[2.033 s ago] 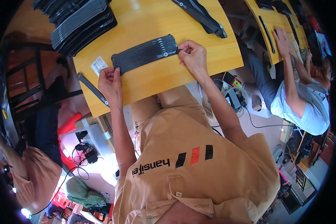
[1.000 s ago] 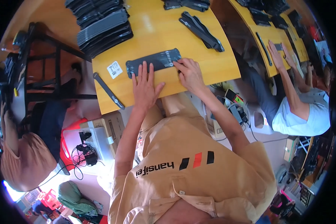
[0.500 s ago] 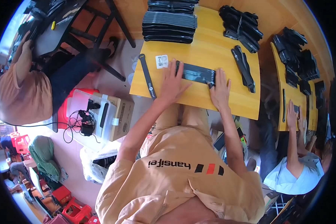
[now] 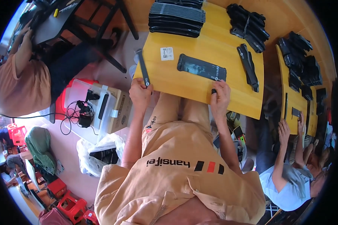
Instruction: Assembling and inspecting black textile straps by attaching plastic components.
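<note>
Clearly at risk: a slim dark tool (image 4: pixel 142 71) hanging over the left edge of the yellow surface (image 4: pixel 199 84), pinched at its near end in the closed left hand (image 4: pixel 139 93), with most of its length lying loose on the wood. Easily tipped to the floor by a slack grip or a nudge. Right hand (image 4: pixel 219 98) at the near edge, fingers curled round a small dark piece (image 4: pixel 213 91), grip partly hidden, so firmness impossible to judge; could roll off the edge into the lap if released carelessly. Just beyond, flat black panel (image 4: pixel 201 67) lying near the middle of the surface, untouched by either hand, apt to slide if bumped. Further out, white label (image 4: pixel 166 53) beside it, stacked panels (image 4: pixel 176 17) at the far edge, black strip (image 4: pixel 248 66) toward the right edge, cardboard box (image 4: pixel 112 108) on the floor below.
</note>
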`<action>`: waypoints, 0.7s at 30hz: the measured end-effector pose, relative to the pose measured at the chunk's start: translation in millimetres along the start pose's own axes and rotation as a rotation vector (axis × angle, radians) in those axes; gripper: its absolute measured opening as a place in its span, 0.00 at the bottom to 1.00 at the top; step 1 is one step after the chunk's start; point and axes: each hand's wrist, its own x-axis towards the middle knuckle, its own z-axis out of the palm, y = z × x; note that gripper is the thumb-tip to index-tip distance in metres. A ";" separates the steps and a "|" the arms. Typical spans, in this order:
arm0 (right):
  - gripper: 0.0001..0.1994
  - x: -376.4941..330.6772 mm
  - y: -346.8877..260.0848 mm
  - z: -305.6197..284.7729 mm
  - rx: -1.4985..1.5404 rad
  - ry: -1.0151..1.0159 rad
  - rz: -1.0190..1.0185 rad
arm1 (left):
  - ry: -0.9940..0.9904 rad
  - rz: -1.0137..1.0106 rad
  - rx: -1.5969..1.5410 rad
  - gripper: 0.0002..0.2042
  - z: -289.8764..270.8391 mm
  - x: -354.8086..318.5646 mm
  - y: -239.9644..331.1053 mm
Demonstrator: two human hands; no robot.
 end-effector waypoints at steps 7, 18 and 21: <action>0.15 -10.3 -74.8 28.9 0.471 -0.334 0.054 | -0.396 -0.499 -0.888 0.13 -11.0 1.3 -2.5; 0.13 -2.4 -103.1 40.1 0.437 -0.255 -0.267 | -0.623 -0.513 -1.201 0.08 -17.9 -29.1 32.5; 0.12 -0.8 -103.0 33.9 0.469 -0.254 -0.143 | -0.625 -0.547 -1.302 0.08 -25.9 -30.7 35.9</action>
